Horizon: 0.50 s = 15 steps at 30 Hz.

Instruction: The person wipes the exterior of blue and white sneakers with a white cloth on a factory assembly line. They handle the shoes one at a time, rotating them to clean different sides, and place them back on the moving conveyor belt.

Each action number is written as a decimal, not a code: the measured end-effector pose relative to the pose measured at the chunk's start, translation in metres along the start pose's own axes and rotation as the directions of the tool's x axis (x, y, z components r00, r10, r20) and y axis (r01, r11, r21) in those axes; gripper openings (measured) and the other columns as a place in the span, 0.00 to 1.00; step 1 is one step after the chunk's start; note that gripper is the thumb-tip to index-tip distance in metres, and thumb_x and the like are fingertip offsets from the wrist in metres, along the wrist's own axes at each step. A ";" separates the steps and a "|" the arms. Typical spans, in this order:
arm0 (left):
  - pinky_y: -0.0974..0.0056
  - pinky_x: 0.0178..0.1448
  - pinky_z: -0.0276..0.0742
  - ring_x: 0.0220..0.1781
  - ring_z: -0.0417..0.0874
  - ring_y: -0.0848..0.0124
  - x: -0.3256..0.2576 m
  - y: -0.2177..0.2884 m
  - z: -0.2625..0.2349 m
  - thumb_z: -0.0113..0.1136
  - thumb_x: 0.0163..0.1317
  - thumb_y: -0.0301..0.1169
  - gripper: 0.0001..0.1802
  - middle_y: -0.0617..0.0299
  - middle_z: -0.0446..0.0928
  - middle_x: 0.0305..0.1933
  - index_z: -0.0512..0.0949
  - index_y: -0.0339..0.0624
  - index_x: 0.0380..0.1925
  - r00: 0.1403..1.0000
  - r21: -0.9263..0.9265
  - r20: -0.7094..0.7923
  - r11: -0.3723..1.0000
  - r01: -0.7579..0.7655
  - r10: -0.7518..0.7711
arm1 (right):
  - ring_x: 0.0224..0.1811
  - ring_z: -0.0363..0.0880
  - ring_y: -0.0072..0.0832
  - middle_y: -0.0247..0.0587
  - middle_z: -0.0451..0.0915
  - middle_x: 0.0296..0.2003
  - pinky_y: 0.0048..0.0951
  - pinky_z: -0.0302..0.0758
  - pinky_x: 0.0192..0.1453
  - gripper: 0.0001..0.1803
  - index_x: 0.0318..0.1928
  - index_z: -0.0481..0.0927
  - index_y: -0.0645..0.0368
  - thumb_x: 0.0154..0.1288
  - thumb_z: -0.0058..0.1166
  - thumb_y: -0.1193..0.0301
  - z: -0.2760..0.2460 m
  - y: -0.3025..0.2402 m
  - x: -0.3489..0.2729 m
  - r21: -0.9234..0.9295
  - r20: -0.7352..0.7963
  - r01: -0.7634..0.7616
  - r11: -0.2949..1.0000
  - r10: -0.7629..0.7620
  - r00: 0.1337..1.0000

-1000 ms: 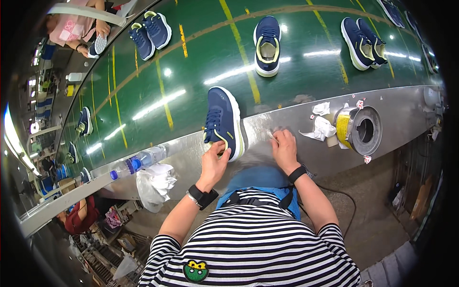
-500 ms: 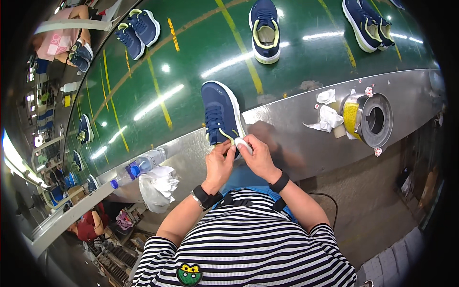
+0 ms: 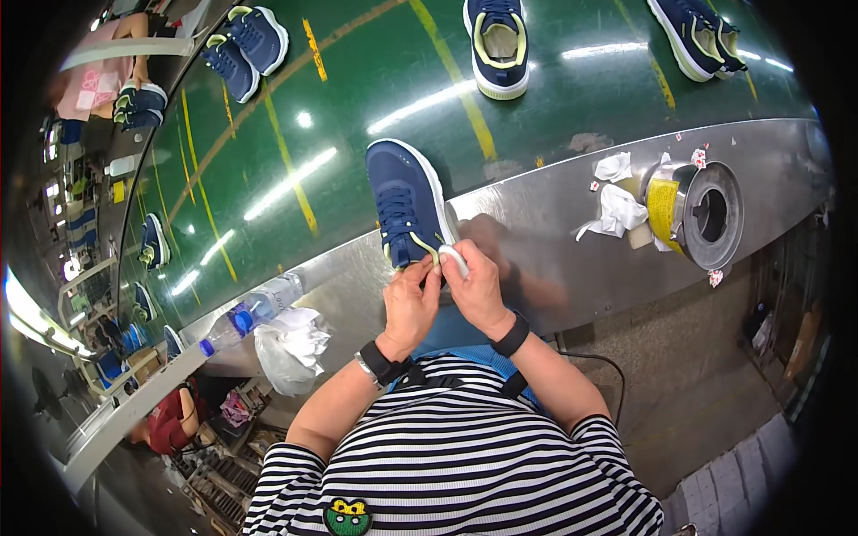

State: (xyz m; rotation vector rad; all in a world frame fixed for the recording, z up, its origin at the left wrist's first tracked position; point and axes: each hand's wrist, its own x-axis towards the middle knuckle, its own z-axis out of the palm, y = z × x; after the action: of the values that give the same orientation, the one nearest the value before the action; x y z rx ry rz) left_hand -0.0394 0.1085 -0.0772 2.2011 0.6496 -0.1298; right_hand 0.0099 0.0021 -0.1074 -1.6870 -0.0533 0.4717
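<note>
A navy sneaker point(image 3: 407, 201) with a white sole and yellow-green trim lies on the steel ledge at the edge of the green conveyor belt point(image 3: 357, 107), heel toward me. My left hand point(image 3: 409, 305) pinches the heel collar from the left. My right hand point(image 3: 475, 288) grips the white heel end from the right. The two hands touch each other over the heel. A black watch sits on my left wrist and a black band on my right.
More navy sneakers ride the belt: one point(image 3: 499, 45) straight ahead, a pair point(image 3: 697, 36) at far right, a pair point(image 3: 246, 40) at far left. A steel drum with yellow tape point(image 3: 702, 214) and crumpled tissues point(image 3: 617, 205) sit right. A plastic bottle point(image 3: 255, 308) and white bag point(image 3: 290, 348) lie left.
A second ago my right hand lay flat on the ledge beside the shoe; it has come over to the heel, and both hands now hold it together.
</note>
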 end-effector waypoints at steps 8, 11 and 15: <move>0.55 0.37 0.75 0.33 0.80 0.51 -0.001 0.002 0.000 0.58 0.59 0.31 0.11 0.47 0.80 0.30 0.80 0.35 0.37 1.000 0.047 -0.011 0.999 0.004 -0.003 | 0.23 0.72 0.46 0.52 0.72 0.22 0.37 0.68 0.28 0.06 0.29 0.72 0.64 0.59 0.53 0.74 -0.009 0.004 0.003 0.038 0.088 0.046 0.998 -0.050 0.995; 0.56 0.37 0.74 0.32 0.80 0.51 0.000 0.000 0.000 0.58 0.59 0.31 0.11 0.48 0.80 0.28 0.80 0.34 0.37 1.000 0.092 0.008 0.995 -0.026 0.025 | 0.23 0.72 0.38 0.48 0.73 0.22 0.32 0.67 0.27 0.06 0.30 0.73 0.64 0.60 0.53 0.74 0.003 0.010 0.001 0.074 -0.049 0.039 0.997 -0.035 0.998; 0.56 0.37 0.74 0.32 0.80 0.52 -0.001 -0.003 0.004 0.58 0.59 0.30 0.11 0.47 0.80 0.29 0.80 0.34 0.38 0.999 0.022 -0.028 1.000 -0.015 0.015 | 0.23 0.69 0.23 0.40 0.73 0.21 0.26 0.67 0.27 0.06 0.31 0.74 0.65 0.61 0.53 0.74 -0.006 0.015 0.001 0.107 0.056 -0.020 0.994 0.014 0.998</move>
State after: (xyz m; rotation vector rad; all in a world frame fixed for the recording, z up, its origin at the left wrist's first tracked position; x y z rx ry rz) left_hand -0.0416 0.1063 -0.0818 2.2323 0.6501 -0.0986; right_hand 0.0093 -0.0055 -0.1212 -1.5698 -0.0527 0.5248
